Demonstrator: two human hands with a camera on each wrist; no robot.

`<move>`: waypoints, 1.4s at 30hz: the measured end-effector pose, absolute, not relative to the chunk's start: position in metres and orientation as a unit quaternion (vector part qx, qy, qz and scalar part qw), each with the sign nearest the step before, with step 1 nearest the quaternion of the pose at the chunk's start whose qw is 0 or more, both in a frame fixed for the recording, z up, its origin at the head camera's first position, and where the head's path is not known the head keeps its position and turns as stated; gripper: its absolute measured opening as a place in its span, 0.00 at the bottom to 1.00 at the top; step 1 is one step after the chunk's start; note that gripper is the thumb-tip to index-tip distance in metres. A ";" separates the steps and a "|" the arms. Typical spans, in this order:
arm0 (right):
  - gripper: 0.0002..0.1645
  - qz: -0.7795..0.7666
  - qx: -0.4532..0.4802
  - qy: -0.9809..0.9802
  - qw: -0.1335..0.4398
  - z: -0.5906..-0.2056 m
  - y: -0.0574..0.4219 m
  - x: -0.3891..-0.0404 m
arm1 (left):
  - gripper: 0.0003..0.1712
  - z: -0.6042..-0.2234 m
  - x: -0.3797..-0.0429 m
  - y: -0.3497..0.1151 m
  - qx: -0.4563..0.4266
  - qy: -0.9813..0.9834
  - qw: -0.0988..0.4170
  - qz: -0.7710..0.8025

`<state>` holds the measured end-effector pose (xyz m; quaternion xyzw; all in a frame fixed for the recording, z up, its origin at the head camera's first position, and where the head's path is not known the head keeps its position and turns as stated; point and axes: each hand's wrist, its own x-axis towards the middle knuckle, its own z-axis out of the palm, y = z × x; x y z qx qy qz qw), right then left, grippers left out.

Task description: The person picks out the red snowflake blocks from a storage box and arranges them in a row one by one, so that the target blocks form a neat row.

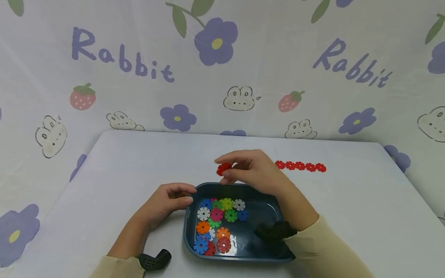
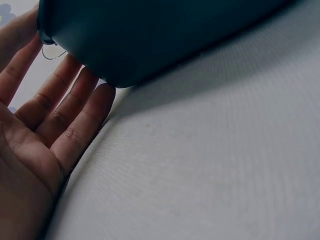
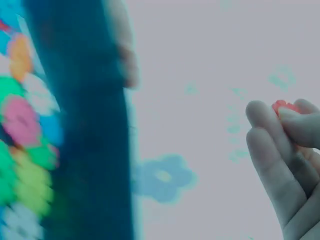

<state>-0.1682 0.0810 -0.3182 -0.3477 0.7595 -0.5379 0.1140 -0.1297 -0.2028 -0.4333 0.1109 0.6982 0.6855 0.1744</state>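
Right hand (image 1: 255, 172) is held above the far rim of the blue tray (image 1: 265, 251), fingers curled, with a red gear disc (image 1: 223, 168) pinched at the fingertips. The disc is seen at the hand's leading edge, clear of the tray and just beyond its far rim, not touching the table (image 1: 121, 170). In the right wrist view the same red disc (image 3: 283, 106) is only partly shown, tucked between fingertips (image 3: 261, 116); the picture is blurred, so the exact grip cannot be told.

Left hand (image 1: 167, 202) is rested on the table against the tray's left far corner, fingers fairly straight and laid on the tray's outer wall, nothing gripped. This is confirmed in the left wrist view: open palm (image 2: 30, 155), fingertips touching the dark tray wall (image 2: 150, 35).

Loose coloured gear discs (image 1: 217, 224) are held inside the tray, grouped in its left half: blue, white, pink, green, yellow, orange, red.

A row of joined red discs (image 1: 300, 166) is laid flat on the table beyond the tray's far right corner, well apart from the held disc.
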 end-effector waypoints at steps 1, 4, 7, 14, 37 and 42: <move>0.18 -0.549 -0.334 0.760 0.097 -0.315 0.089 -0.168 | 0.18 -0.434 -0.129 -0.202 0.108 0.699 0.176 0.685; 0.21 -0.563 -0.296 0.770 0.052 -0.309 0.113 -0.170 | 0.18 -0.433 -0.128 -0.201 0.106 0.701 0.178 0.683; 0.24 -0.545 -0.251 0.800 0.007 -0.303 0.136 -0.174 | 0.18 -0.432 -0.127 -0.200 0.107 0.700 0.178 0.683; 0.29 -0.517 -0.151 0.841 -0.040 -0.302 0.174 -0.192 | 0.18 -0.431 -0.127 -0.201 0.111 0.700 0.172 0.684; 0.29 -0.347 -0.104 0.927 0.101 -0.408 0.207 -0.264 | 0.18 -0.431 -0.127 -0.202 0.109 0.702 0.170 0.683; 0.28 -0.331 -0.144 0.926 0.107 -0.416 0.201 -0.266 | 0.18 -0.430 -0.127 -0.203 0.104 0.704 0.168 0.682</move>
